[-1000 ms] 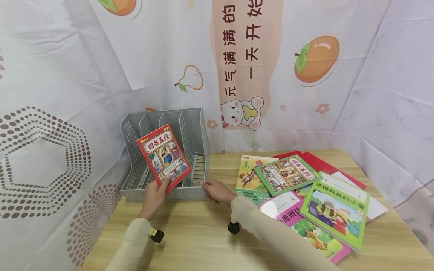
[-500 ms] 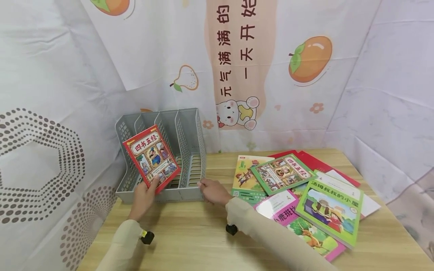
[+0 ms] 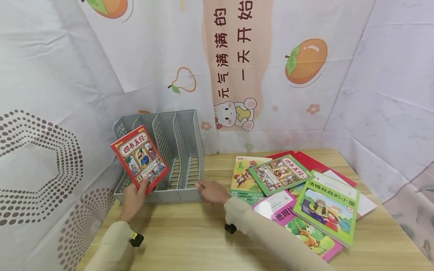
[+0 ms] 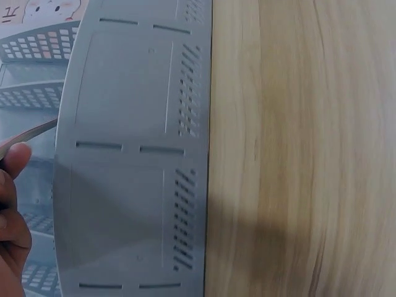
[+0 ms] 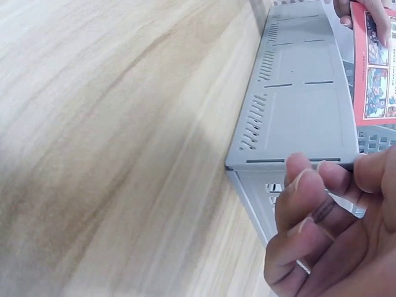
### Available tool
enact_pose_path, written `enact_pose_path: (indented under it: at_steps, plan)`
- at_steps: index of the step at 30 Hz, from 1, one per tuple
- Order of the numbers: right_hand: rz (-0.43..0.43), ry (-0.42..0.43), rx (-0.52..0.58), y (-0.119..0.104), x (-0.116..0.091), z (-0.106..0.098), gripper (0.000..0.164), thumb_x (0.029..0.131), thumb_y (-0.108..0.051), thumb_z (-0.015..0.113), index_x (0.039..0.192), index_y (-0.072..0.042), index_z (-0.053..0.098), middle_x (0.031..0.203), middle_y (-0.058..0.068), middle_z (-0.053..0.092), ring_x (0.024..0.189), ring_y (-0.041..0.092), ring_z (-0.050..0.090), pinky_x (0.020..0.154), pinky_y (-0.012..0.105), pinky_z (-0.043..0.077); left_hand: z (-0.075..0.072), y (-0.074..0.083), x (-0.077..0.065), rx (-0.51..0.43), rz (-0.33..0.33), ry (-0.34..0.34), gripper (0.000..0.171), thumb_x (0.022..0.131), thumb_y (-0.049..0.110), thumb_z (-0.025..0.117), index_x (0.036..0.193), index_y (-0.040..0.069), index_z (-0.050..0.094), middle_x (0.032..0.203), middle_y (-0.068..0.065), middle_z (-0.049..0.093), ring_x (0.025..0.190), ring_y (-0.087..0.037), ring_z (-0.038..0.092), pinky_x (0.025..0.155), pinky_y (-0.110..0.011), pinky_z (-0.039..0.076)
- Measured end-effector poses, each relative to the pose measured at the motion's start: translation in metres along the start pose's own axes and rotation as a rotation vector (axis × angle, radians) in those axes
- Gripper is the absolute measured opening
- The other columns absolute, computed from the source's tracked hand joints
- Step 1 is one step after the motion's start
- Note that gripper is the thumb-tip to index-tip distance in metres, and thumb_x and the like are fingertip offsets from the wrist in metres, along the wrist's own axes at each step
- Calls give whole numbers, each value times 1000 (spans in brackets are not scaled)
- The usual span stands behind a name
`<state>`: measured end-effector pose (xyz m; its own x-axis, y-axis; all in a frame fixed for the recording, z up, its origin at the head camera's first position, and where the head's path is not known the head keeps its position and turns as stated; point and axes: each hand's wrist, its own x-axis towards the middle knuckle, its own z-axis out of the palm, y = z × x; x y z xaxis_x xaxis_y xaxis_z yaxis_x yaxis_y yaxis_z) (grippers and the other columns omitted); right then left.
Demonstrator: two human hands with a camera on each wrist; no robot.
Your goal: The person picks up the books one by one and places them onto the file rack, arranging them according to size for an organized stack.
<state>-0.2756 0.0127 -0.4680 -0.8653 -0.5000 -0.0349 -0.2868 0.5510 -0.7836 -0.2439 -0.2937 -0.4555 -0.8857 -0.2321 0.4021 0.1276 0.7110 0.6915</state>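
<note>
My left hand (image 3: 133, 201) pinches a red picture book (image 3: 141, 158) by its lower edge, thumb on the cover. The book leans over the left compartments of a grey file organizer (image 3: 173, 197), its cover facing me. In the left wrist view, the curled fingers (image 4: 13, 226) of that hand show beside the organizer's front wall (image 4: 124, 210). My right hand (image 3: 213, 192) grips the organizer's front right corner between thumb and fingers. The right wrist view shows this hand (image 5: 328, 241) close up at the corner, with the red book (image 5: 377, 80) beyond.
Several books overlap on the right of the wooden table (image 3: 190, 241): a green-bordered one (image 3: 281, 173), a yellow one (image 3: 244, 177), a pink one (image 3: 305, 233) and a green one (image 3: 327, 210). Red covers (image 3: 312, 162) lie beneath. A printed curtain (image 3: 162, 45) hangs behind.
My left hand has carried the red book leftward across the organizer, uncovering more of its middle compartments. My right hand stays at the corner. The whole head view has shifted slightly.
</note>
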Motion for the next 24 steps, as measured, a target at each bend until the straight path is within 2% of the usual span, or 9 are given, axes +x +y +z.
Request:
enact_pose_path:
  at_steps: [3,6,11,17,24]
  plan:
    - [-8,2,-34,-1,0,-2,37,112,-36,39,102,-11,64,60,0,55,46,13,47,46,29,39,-3,-4,3,10,16,45,57,108,43,51,83,-5,69,65,-12,65,49,-16,45,46,-31,36]
    - [-13,3,-53,-3,-1,-3,38,112,-35,39,102,-9,65,60,0,55,47,13,47,48,29,39,-6,-8,5,15,0,78,56,108,43,50,86,-5,70,67,-13,67,51,-16,48,47,-30,37]
    - [-17,8,-52,-4,-3,-5,38,112,-35,40,101,-9,65,58,-1,54,45,13,46,48,29,39,-10,-14,8,-1,-41,101,58,107,49,49,91,-3,70,69,-13,68,52,-17,52,47,-29,38]
    - [-10,5,-56,-4,-3,-5,38,112,-36,42,100,-8,65,58,-1,53,47,13,45,48,29,39,-15,-20,12,53,-14,123,57,108,45,49,93,-6,70,70,-16,68,54,-17,53,49,-29,39]
    - [-5,2,-46,-1,-1,-3,38,111,-36,44,100,-7,65,64,10,62,48,15,49,50,30,41,-23,-23,17,64,-28,148,58,109,44,48,92,-8,68,64,-15,61,51,-18,45,46,-30,35]
